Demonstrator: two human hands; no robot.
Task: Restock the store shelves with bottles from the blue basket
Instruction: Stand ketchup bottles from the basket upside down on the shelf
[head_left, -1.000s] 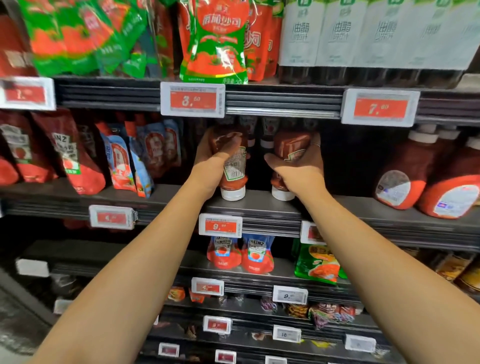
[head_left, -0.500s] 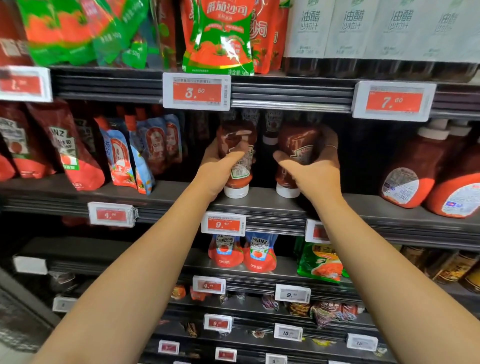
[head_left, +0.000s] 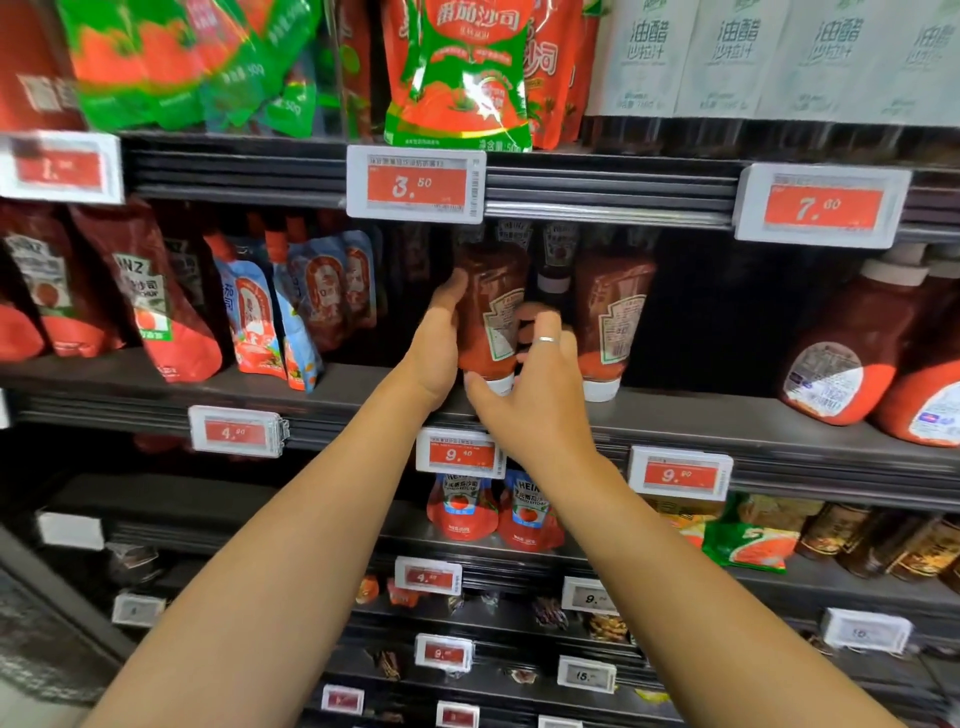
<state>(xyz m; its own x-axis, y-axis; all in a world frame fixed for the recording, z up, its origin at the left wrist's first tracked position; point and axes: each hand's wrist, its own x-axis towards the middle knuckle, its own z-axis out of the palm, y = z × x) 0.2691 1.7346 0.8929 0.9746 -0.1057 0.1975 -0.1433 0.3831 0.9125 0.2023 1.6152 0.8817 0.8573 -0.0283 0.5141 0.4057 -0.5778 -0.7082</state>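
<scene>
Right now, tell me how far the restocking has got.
Done, by the look of it: one ketchup bottle stands cap-down on the middle shelf, with no hand on it. In hand: the left hand grips a second bottle beside it, and the right hand reaches in at its cap end, fingers spread. Left: letting go of that bottle. The blue basket is out of view, so I cannot tell how many remain.

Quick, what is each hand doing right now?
Left hand: grips the left ketchup bottle.
Right hand: open, fingers spread at that bottle's front, holding nothing.
</scene>
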